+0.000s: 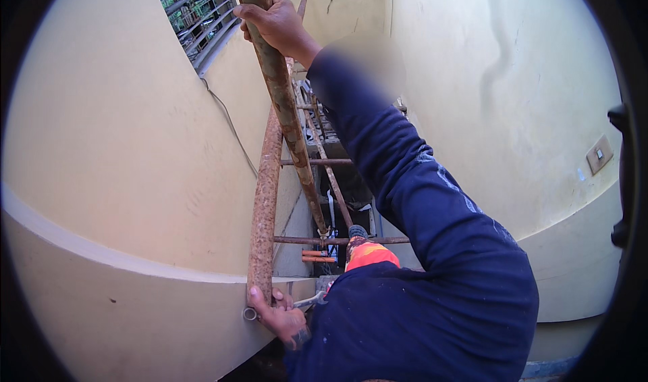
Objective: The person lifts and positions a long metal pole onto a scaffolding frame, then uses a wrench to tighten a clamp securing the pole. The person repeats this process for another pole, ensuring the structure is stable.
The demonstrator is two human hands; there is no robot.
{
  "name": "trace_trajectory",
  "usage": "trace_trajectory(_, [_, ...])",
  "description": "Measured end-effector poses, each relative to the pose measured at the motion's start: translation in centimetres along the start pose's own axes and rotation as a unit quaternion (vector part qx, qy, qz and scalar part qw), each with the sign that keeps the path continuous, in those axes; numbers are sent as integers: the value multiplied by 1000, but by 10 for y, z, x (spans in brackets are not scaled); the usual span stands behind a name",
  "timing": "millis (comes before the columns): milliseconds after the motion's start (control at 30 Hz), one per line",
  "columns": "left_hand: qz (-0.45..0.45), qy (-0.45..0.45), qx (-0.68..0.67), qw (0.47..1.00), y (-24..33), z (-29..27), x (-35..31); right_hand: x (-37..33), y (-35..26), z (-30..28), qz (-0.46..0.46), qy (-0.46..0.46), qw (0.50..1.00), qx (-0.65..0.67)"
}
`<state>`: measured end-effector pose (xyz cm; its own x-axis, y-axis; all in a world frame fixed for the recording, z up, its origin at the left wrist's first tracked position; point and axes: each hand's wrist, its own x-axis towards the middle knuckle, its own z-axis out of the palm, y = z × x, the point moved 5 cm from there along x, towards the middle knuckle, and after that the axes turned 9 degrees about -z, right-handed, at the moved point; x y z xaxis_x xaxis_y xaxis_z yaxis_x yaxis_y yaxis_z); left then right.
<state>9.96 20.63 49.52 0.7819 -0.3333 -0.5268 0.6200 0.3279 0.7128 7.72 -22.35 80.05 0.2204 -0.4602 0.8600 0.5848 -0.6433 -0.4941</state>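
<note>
My right hand (273, 27), at the end of a navy sleeve, is wrapped round the upper part of a rusty, paint-flecked metal pipe (289, 112) that slants down toward the middle. Lower down, my left hand (280, 320) holds a metal wrench (309, 301), its ring end showing to the left of the fingers and its other end to the right. The thumb and fingertips of that hand lie at the lower end of a second, thicker rusty pipe (265, 206). Most of the left forearm is hidden by my body.
Thin rusty crossbars (317, 162) and a diagonal bar (331, 179) stand between cream walls (135, 132). A barred window (199, 17) is at upper left, with a cable (229, 115) below it. Orange fabric (370, 255) shows beside my body. A switch plate (599, 154) is on the right wall.
</note>
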Motion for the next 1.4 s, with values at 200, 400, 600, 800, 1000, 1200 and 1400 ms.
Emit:
trace_trajectory(200, [28, 10, 22, 999, 4, -1, -1, 3, 3, 5, -18, -24, 1000, -3])
trace_trajectory(400, [12, 5, -5, 1000, 0, -4, 5, 4, 3, 2, -21, -20, 1000, -4])
trace_trajectory(600, [46, -45, 76, 995, -6, -18, 25, 4, -3, 3, -2, 0, 1000, 3])
trace_trajectory(800, [54, -44, 55, 996, -2, -5, 17, 2, -9, -1, -11, 1, 1000, -21])
trace_trajectory(1000, [28, -54, -22, 998, -5, -12, 15, 0, 6, 18, 17, -5, 999, -43])
trace_trajectory(1200, [20, -106, -39, 993, -1, 3, 11, 3, -9, 3, 17, 14, 998, -54])
trace_trajectory(1400, [20, -103, -31, 994, -1, 1, 12, 7, 4, 2, 28, -2, 998, -48])
